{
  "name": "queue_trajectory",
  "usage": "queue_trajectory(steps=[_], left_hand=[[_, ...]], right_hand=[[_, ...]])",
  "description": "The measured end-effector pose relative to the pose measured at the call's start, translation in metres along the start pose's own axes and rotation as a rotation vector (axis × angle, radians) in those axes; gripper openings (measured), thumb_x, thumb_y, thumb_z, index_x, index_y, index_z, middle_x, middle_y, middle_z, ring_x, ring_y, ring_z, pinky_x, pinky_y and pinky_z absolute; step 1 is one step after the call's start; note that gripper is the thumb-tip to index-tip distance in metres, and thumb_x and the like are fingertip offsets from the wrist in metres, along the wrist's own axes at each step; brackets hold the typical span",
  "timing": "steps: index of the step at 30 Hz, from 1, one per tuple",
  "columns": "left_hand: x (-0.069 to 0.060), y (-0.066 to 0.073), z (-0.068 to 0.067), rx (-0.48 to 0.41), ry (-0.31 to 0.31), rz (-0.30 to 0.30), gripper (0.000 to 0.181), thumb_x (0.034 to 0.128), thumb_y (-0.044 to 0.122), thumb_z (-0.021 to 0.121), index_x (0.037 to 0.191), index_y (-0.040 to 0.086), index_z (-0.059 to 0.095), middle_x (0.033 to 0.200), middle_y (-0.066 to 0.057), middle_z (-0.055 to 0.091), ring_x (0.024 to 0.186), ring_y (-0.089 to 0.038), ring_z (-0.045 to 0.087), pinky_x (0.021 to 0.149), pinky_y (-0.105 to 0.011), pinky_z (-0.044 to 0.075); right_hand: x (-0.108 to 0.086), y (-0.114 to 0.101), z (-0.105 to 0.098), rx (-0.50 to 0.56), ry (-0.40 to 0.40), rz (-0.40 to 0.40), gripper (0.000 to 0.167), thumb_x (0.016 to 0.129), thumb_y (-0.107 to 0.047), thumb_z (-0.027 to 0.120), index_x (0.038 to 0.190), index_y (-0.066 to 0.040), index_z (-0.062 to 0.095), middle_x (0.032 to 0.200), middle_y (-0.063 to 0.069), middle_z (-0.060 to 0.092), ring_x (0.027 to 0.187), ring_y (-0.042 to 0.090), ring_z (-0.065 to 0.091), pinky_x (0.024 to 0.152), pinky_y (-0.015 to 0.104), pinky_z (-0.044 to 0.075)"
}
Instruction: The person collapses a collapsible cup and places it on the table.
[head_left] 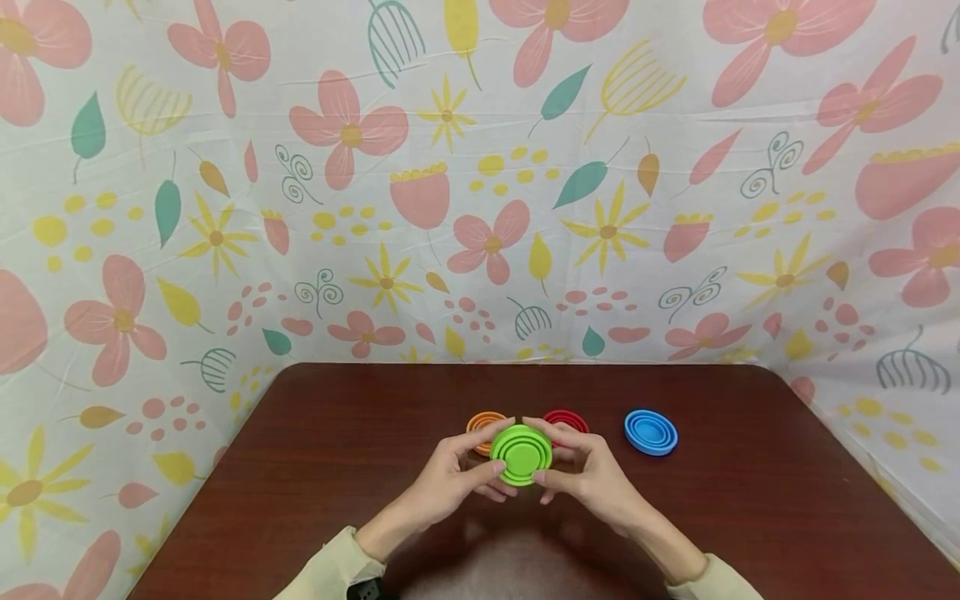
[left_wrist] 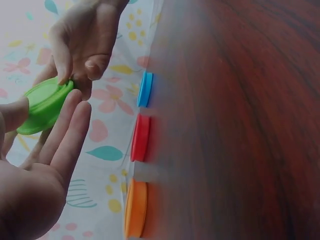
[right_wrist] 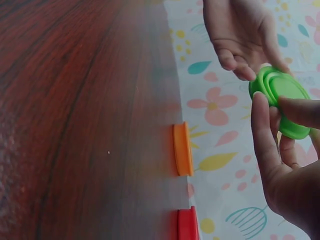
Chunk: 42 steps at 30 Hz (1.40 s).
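Both hands hold a green collapsible cup (head_left: 522,457), folded flat into concentric rings, above the table and tilted to face the head camera. My left hand (head_left: 442,485) pinches its left edge between thumb and fingers. On the opposite edge, my right hand (head_left: 600,482) grips the cup with its thumb in front and fingers behind. In the left wrist view, the green cup (left_wrist: 47,105) lies between the two hands, clear of the tabletop. Behind the hands, an orange flattened cup (head_left: 483,423) and a red one (head_left: 567,419) are partly hidden.
A blue flattened cup (head_left: 651,432) lies on the dark brown table (head_left: 360,433), right of the red one. The orange, red and blue cups form a loose row. A flower-printed cloth (head_left: 491,283) hangs behind the table and along its sides.
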<state>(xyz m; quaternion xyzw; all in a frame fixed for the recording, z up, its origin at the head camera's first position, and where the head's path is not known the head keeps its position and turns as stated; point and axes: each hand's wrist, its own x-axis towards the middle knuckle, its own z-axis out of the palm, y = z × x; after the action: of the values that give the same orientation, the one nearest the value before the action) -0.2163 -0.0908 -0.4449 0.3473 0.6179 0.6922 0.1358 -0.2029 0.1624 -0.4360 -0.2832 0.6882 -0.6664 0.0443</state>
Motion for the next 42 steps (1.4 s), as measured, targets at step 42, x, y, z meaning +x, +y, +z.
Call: queue_trajectory(steps=[42], left_hand=[[0.0021, 0.0015, 0.0032, 0.113, 0.168, 0.065, 0.06, 0.1, 0.001, 0.07, 0.156, 0.007, 0.05, 0.144, -0.026, 0.055, 0.109, -0.027, 0.071, 0.091, -0.038, 0.061]], right_hand=[[0.002, -0.0052, -0.0039, -0.071, 0.088, 0.027, 0.05, 0.095, -0.006, 0.076, 0.143, -0.011, 0.066, 0.136, 0.019, 0.058, 0.116, 0.038, 0.062, 0.089, 0.039, 0.062]])
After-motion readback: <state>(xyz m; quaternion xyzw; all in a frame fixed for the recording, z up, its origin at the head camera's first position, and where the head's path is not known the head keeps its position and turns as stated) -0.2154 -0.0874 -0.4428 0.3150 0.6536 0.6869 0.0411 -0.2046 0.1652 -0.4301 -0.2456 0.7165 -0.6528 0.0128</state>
